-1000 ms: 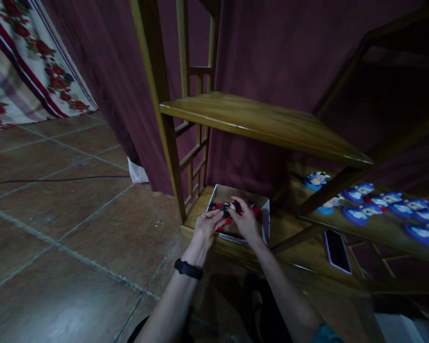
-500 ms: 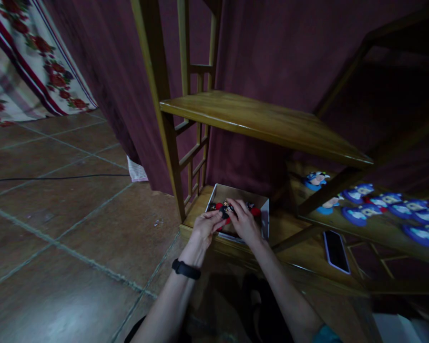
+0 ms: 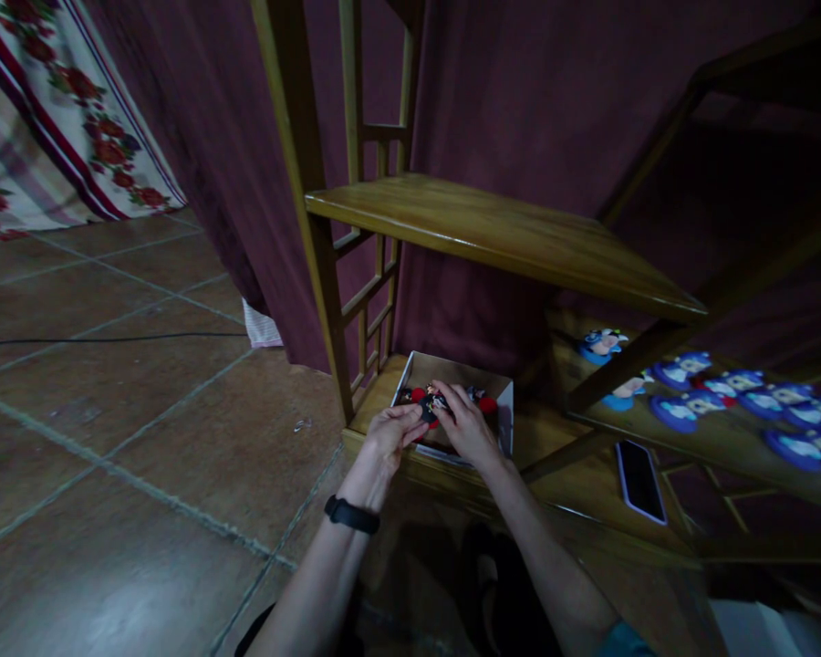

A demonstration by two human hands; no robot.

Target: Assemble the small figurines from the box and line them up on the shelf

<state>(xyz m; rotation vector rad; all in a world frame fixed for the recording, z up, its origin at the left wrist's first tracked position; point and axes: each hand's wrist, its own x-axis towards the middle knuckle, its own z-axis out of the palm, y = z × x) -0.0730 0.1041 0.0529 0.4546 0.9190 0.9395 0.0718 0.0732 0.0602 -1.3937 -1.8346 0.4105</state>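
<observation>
Both hands meet over a small open cardboard box (image 3: 503, 407) on the bottom board of a wooden shelf unit. My left hand (image 3: 389, 432), with a black band on its wrist, and my right hand (image 3: 466, 425) pinch a small red and black figure (image 3: 431, 407) between their fingertips. More red and black figures (image 3: 477, 398) lie in the box behind my fingers. The light is dim, so details of the figures are hard to make out.
A wooden shelf board (image 3: 499, 237) juts out above the box. Several blue figures (image 3: 684, 374) lie in rows on a lower shelf at the right. A phone (image 3: 639, 480) lies face up on the bottom board. Dark red curtain hangs behind; tiled floor (image 3: 123, 411) spreads left.
My hands have stayed at the box, working the small figure between the fingers. My right fingers have shifted slightly over it; the view has drifted a little.
</observation>
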